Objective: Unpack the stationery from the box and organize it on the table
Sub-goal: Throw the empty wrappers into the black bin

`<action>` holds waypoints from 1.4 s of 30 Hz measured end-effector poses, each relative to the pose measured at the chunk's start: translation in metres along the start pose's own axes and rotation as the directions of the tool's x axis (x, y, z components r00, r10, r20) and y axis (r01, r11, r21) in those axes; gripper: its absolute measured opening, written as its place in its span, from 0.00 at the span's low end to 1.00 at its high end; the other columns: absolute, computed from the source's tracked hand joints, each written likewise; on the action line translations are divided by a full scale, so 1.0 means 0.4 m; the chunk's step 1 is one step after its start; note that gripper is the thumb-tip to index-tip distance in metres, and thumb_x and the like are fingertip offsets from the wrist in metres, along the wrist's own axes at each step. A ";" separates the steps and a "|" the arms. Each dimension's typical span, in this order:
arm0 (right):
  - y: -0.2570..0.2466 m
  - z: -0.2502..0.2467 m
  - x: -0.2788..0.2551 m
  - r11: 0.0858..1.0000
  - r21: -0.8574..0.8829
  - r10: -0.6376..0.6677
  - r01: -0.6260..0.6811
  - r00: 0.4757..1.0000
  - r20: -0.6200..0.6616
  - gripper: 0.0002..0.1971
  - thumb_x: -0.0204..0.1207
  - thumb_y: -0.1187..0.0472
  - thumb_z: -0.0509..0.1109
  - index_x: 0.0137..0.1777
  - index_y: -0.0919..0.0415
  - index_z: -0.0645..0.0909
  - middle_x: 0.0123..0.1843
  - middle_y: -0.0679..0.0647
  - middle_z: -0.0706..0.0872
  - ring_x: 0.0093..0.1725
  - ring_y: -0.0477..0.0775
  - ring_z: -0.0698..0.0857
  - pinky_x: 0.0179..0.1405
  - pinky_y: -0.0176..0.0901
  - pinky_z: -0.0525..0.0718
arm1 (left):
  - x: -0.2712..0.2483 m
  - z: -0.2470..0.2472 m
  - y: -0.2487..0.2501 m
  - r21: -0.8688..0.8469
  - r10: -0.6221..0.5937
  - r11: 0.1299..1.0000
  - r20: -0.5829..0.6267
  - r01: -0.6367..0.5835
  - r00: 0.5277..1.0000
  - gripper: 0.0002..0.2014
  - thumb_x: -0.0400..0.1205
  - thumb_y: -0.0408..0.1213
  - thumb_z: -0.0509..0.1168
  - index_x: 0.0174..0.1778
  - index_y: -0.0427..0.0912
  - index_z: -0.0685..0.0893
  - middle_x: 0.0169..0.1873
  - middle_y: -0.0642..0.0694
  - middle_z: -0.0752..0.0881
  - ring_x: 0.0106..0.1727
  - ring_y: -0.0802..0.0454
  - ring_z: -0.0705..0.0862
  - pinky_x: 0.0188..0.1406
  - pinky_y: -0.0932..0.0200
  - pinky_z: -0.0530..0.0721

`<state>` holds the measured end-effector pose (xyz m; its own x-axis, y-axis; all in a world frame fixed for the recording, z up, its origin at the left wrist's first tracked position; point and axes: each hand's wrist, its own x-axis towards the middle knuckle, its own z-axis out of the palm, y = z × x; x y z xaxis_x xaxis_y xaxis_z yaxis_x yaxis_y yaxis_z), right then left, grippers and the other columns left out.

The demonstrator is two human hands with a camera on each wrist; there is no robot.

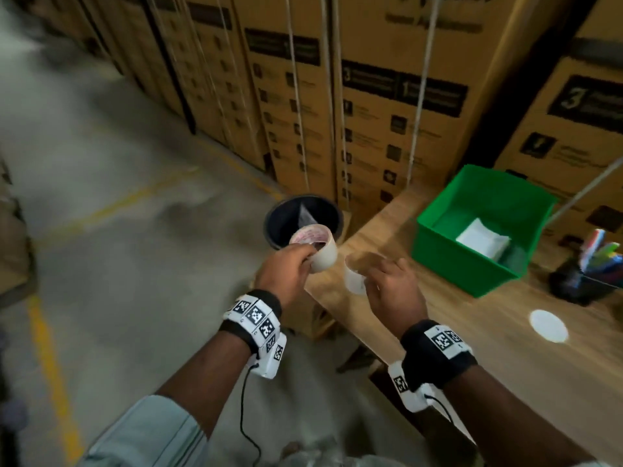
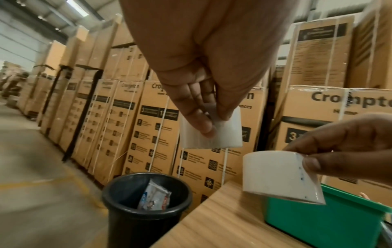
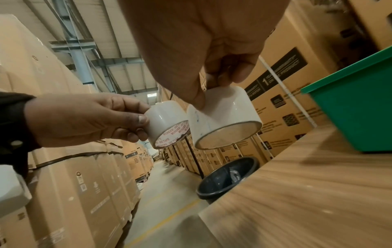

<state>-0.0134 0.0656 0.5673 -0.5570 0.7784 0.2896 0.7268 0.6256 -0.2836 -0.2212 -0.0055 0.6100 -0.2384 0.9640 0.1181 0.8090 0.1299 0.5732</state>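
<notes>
My left hand [image 1: 305, 261] pinches a white tape roll [image 1: 318, 247] with red print on its core, held in the air just past the table's left corner, above the black bin. The same roll [image 3: 167, 124] shows beside the other in the right wrist view. My right hand [image 1: 371, 278] grips a second white tape roll [image 1: 354, 279] over the table's near-left part; that roll [image 3: 224, 117] hangs below the fingers. The green box [image 1: 438, 244] stands on the wooden table [image 1: 505, 348] to the right, with a white packet [image 1: 482, 239] inside.
A black bin [image 1: 273, 227] with a wrapper in it stands on the floor by the table's corner. A dark pen holder [image 1: 586, 281] with coloured pens sits at the right edge. A white disc [image 1: 549, 325] lies on the table. Stacked cardboard cartons [image 1: 387, 112] line the back.
</notes>
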 end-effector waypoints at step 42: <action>0.060 0.692 0.830 0.964 -0.144 0.223 -0.223 0.388 0.894 0.17 0.82 0.60 0.62 0.67 0.64 0.79 0.69 0.63 0.80 0.69 0.63 0.78 0.71 0.47 0.74 | 0.770 0.344 -0.521 0.383 -0.504 0.861 0.735 0.336 0.454 0.24 0.85 0.26 0.56 0.79 0.29 0.64 0.79 0.32 0.67 0.79 0.41 0.68 0.80 0.55 0.63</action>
<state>-0.2921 0.3537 0.4036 -0.4135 0.4889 -0.7681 0.8826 0.4223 -0.2063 -0.3892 0.2963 0.4153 -0.1215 0.5429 -0.8309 0.8220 0.5242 0.2224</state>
